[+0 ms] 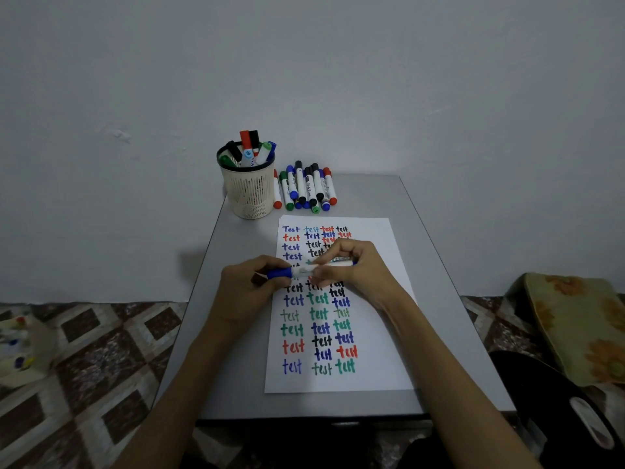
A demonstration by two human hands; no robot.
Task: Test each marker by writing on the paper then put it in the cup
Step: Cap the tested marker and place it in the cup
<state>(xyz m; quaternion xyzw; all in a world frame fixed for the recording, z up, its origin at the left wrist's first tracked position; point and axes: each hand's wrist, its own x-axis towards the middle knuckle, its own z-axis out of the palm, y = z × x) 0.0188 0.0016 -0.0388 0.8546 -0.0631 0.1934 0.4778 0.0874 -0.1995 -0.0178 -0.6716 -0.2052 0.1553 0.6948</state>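
A blue marker (pixel 301 271) lies level between both hands above the white paper (pixel 372 367), which is covered with rows of the word "test" in blue, red, black and green. My left hand (pixel 248 287) grips the blue cap end. My right hand (pixel 351 265) holds the white barrel. A cream mesh cup (pixel 249 189) with a black rim stands at the table's far left with several markers upright in it. A pile of several capped markers (pixel 306 189) lies just right of the cup.
The small grey table (pixel 236 367) stands against a pale wall. Patterned floor tiles lie on both sides. A floral cushion (pixel 575 319) and a dark object sit at the right. More markers lie blurred on the floor at the far left.
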